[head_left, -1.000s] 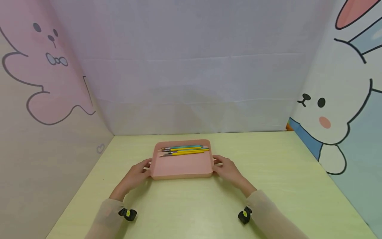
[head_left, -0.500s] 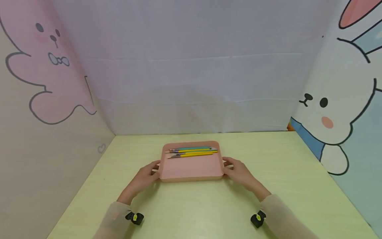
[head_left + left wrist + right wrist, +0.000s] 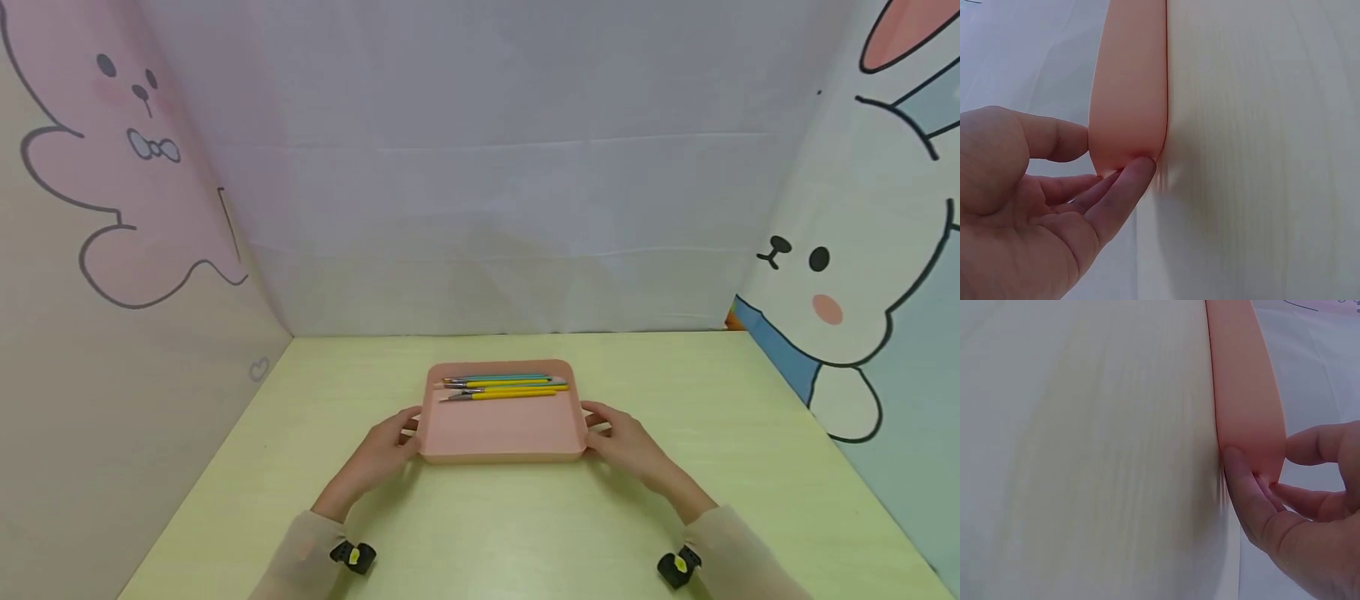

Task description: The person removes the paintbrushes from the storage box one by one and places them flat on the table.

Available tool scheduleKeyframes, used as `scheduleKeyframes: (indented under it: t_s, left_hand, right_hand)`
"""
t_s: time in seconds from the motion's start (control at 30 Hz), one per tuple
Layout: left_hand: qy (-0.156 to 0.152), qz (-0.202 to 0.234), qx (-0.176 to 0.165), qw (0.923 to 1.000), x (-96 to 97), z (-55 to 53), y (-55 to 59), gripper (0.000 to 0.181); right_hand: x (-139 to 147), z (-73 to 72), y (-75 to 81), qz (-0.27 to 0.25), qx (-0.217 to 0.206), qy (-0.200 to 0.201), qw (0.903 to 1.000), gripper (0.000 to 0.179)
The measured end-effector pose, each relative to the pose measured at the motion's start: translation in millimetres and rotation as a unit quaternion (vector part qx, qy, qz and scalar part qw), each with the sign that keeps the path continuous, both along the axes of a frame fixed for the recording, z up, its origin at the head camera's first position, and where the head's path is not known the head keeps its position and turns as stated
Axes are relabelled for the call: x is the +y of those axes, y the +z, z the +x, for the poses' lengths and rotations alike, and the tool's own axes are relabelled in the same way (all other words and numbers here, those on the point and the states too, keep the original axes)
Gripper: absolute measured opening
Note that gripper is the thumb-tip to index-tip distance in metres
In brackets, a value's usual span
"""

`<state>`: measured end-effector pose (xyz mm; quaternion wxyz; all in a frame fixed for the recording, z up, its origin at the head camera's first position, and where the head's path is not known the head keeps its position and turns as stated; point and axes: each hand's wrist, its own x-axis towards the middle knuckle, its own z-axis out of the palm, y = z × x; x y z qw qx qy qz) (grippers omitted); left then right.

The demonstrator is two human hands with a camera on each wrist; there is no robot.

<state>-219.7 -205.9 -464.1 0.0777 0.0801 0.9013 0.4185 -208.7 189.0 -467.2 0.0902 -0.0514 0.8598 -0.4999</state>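
Note:
A shallow pink tray (image 3: 502, 432) sits level on the table, centred between the two hands. Several slim paintbrushes (image 3: 517, 395) with yellow and teal handles lie side by side along its far part, tips to the left. My left hand (image 3: 386, 450) holds the tray's left end, and my right hand (image 3: 630, 447) holds the right end. In the left wrist view, the thumb touches the rim of the tray (image 3: 1129, 81) while the other fingers reach its lower edge. The right wrist view shows the same hold on the tray wall (image 3: 1244, 381).
The pale yellow wooden table (image 3: 517, 533) ends at a white cloth backdrop (image 3: 487, 192). Side panels with cartoon drawings, a pink bear (image 3: 142, 192) at left and a white rabbit (image 3: 847, 275) at right, border it. Black wrist cameras (image 3: 360, 557) sit at both cuffs.
In the head view the tray, its brushes and both hands have shifted to the right and slightly nearer. The backdrop drawings have drifted a little right too. Both hands keep their hold.

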Motion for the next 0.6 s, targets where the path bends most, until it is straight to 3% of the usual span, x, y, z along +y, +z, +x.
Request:
scheduleKeyframes:
  t_s: [0.6]
  left_hand:
    - [-0.016,0.010,-0.002,0.9998,17.2,13.1,-2.0,0.054]
  right_hand:
    - [23,19.5,2.0,0.002,-0.010,0.012,0.9999,0.063]
